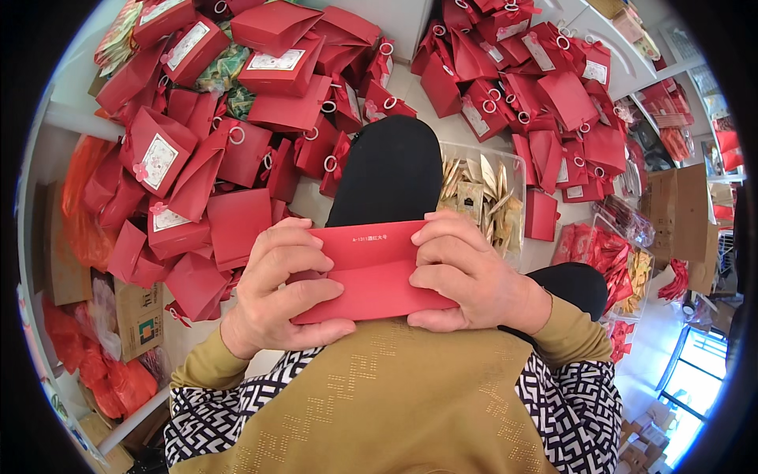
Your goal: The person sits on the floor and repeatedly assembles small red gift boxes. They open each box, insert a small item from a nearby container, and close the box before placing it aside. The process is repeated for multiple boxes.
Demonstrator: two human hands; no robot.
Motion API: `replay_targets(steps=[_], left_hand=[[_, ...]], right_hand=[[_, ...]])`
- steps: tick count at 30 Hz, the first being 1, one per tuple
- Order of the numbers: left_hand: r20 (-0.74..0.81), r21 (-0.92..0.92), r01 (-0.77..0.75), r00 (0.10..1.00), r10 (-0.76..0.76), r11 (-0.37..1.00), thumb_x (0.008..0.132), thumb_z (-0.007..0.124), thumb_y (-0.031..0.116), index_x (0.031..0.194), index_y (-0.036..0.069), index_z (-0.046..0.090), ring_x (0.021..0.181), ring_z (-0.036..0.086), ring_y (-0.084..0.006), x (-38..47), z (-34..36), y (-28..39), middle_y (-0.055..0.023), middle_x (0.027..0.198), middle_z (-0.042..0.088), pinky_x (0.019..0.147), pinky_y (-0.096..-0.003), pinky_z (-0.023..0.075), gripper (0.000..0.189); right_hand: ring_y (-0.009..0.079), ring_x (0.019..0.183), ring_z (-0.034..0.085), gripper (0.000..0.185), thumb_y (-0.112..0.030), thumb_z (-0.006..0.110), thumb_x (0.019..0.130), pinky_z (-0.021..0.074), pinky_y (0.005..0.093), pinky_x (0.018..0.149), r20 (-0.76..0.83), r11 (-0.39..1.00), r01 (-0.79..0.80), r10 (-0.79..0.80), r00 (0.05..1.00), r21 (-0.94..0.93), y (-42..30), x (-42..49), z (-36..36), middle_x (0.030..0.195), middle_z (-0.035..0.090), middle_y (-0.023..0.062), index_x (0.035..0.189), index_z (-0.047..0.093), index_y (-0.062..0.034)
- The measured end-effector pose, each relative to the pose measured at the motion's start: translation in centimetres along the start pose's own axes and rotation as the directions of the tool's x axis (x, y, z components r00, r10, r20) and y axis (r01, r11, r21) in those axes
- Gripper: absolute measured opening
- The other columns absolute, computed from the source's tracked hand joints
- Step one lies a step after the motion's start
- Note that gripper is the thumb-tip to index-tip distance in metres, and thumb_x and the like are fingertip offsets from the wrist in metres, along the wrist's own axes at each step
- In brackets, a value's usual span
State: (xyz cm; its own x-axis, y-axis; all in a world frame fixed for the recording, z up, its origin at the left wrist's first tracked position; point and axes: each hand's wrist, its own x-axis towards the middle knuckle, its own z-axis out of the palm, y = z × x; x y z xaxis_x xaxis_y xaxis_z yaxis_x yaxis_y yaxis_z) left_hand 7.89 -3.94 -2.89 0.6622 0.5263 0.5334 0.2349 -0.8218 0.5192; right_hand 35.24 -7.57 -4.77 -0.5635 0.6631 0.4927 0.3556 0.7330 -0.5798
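Note:
A red paper gift box (373,281) is held close to my torso, its printed face towards me. My left hand (290,281) grips its left end, fingers curled over the top and thumb along the lower edge. On the opposite end, my right hand (459,269) holds it the same way. Just beyond my right hand stands a clear plastic bin (520,195) of small gold packets (469,198). Many closed red gift boxes (240,228) with ribbons, white rings and white labels lie heaped to the left.
Another heap of red gift boxes (565,101) lies at the upper right. A clear bin with red and gold packets (639,275) stands beside my right knee. Open cardboard boxes (675,207) are at the right. Orange plastic bags (89,207) and a cardboard carton (139,317) are at the left.

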Motion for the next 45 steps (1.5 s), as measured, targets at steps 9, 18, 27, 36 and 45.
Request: replay_targets(steps=[9,18,27,36,45], left_hand=[[-0.050,-0.032,0.011,0.999,-0.012,0.999,0.059,0.090,0.036,0.081,0.009,0.066,0.095,0.057,-0.0287,-0.7,0.5,-0.5,-0.0088,0.100,0.057,0.086,-0.0522,0.0498,0.042],[-0.065,-0.228,0.215,0.970,-0.235,0.950,0.063,0.090,0.046,0.139,0.005,0.041,0.127,0.041,-0.0353,-2.5,1.6,-1.2,-0.0239,0.145,0.026,0.099,-0.0469,0.0435,0.100],[-0.028,-0.357,0.263,0.956,-0.292,0.896,0.062,0.089,0.050,0.145,-0.004,0.027,0.124,0.039,-0.0342,-3.3,2.8,-1.0,-0.0238,0.135,0.037,0.102,-0.0459,0.0364,0.117],[-0.041,-0.313,0.128,0.988,-0.148,0.941,0.062,0.088,0.049,0.143,-0.003,0.032,0.112,0.044,-0.0331,-1.7,3.0,-1.1,-0.0232,0.126,0.041,0.092,-0.0440,0.0407,0.111],[-0.066,-0.301,0.166,0.979,-0.194,0.939,0.067,0.085,0.044,0.141,-0.003,0.034,0.112,0.043,-0.0319,-2.3,3.1,-1.0,-0.0229,0.125,0.041,0.092,-0.0433,0.0415,0.101]], right_hand=[[0.0296,0.109,0.053,0.041,-0.029,0.084,0.070,0.0458,0.0505,0.098,0.071,1.000,0.000,0.001,0.997,-0.008,0.1,1.1,-0.7,0.099,0.054,0.0091,0.091,0.058,-0.0059],[0.0375,0.117,0.050,0.039,-0.033,0.080,0.078,0.0434,0.0519,0.100,-0.019,0.995,-0.059,0.061,0.998,0.079,0.8,-0.3,-0.3,0.110,0.053,0.0139,0.093,0.058,-0.0047],[0.0481,0.132,0.040,0.037,-0.030,0.075,0.081,0.0426,0.0521,0.098,-0.040,0.985,-0.158,0.161,0.986,0.071,0.7,-1.0,0.2,0.136,0.043,0.0270,0.093,0.055,-0.0012],[0.0510,0.130,0.041,0.037,-0.035,0.056,0.091,0.0364,0.0576,0.104,0.083,0.996,-0.090,0.089,0.993,0.006,1.4,-1.1,-0.2,0.139,0.041,0.0294,0.101,0.055,-0.0001],[0.0452,0.132,0.039,0.052,-0.037,0.061,0.090,0.0339,0.0530,0.107,0.066,0.988,-0.152,0.150,0.986,0.032,1.1,-0.5,0.2,0.144,0.035,0.0262,0.128,0.050,-0.0036]])
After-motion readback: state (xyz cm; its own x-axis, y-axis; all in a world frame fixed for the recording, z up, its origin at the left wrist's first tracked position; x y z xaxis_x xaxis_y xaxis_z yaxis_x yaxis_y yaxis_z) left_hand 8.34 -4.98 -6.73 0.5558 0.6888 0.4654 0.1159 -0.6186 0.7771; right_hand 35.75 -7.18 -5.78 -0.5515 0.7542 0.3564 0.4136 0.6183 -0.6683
